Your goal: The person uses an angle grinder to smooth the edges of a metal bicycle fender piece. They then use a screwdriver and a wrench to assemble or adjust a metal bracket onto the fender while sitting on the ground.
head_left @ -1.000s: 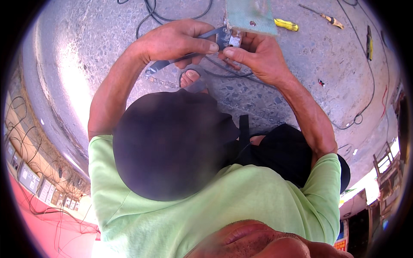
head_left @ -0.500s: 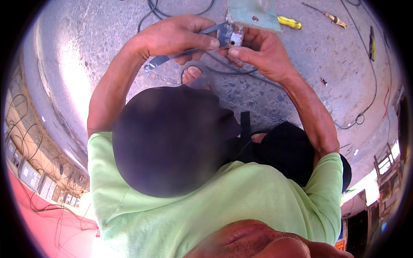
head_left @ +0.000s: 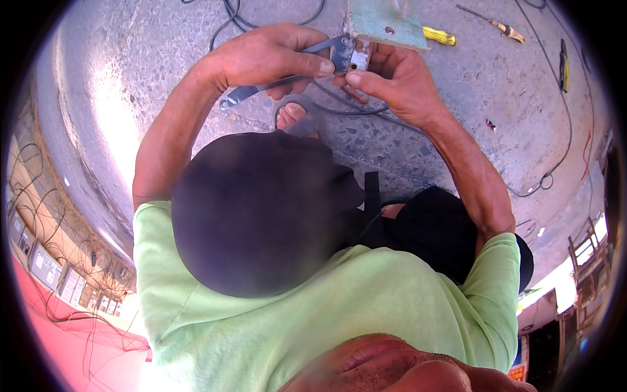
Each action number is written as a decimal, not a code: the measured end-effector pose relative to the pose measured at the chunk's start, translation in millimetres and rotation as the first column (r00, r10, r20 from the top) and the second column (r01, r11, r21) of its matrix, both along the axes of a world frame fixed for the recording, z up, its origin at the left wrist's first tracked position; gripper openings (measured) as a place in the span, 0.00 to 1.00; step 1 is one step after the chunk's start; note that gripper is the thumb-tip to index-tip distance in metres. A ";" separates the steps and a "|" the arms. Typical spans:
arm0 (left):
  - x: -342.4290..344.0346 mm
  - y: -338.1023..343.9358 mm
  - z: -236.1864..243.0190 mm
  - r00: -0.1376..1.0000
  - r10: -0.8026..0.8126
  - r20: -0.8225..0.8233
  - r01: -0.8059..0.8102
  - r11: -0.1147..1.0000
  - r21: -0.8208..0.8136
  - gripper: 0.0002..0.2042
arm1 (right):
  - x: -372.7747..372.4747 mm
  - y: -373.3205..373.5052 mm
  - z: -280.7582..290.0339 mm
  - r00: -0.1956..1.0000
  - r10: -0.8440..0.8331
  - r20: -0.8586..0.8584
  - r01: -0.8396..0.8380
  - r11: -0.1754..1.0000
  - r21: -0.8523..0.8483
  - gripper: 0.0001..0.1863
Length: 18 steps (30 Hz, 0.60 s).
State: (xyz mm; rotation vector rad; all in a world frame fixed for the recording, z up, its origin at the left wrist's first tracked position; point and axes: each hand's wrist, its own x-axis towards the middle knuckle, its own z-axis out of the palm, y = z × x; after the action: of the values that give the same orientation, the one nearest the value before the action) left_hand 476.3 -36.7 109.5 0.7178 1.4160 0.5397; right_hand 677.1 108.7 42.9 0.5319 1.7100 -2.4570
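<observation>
My left hand (head_left: 277,55) is closed on a dark grey flat metal bracket (head_left: 339,55). A long strip of the same grey metal (head_left: 243,95) sticks out beneath my palm. Beside the bracket, my right hand (head_left: 405,81) pinches a worn, whitish metal plate (head_left: 358,57) with a dark hole in it, thumb toward its lower edge. The two metal pieces lie edge to edge or overlap; I cannot tell if they are joined. Just above them is a pale green panel with a mesh-like surface (head_left: 385,23), which hides some of my right fingers.
On the concrete floor lie a yellow handle (head_left: 439,34), a thin tool with a wooden handle (head_left: 509,30) and yellow-and-black pliers (head_left: 565,68). A dark cable (head_left: 366,112) runs below my hands near my foot (head_left: 290,115). Grey boxes (head_left: 46,266) and wires line the left side.
Almost nothing differs. The metal pieces and the green panel have shifted very slightly, with both hands keeping the same hold.
</observation>
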 end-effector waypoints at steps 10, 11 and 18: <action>0.6 -1.1 -1.1 1.000 -0.005 -0.025 0.006 0.999 0.032 0.15 | -0.7 -4.2 4.5 0.999 -0.046 0.002 0.046 0.998 0.033 0.17; 0.5 -1.3 -1.5 1.000 -0.004 -0.019 0.004 1.000 0.028 0.15 | -0.8 -4.9 4.6 0.999 -0.049 0.003 0.049 0.998 0.044 0.17; 1.0 -2.1 -1.1 1.000 -0.002 -0.029 0.003 0.999 0.033 0.12 | 0.3 -8.3 1.3 0.997 -0.075 0.020 0.072 0.988 0.134 0.19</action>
State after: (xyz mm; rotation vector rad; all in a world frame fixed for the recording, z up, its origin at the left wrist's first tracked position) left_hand 477.3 -38.8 108.4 0.7568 1.4354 0.5539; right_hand 677.4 100.4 44.1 0.6479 1.8874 -2.3848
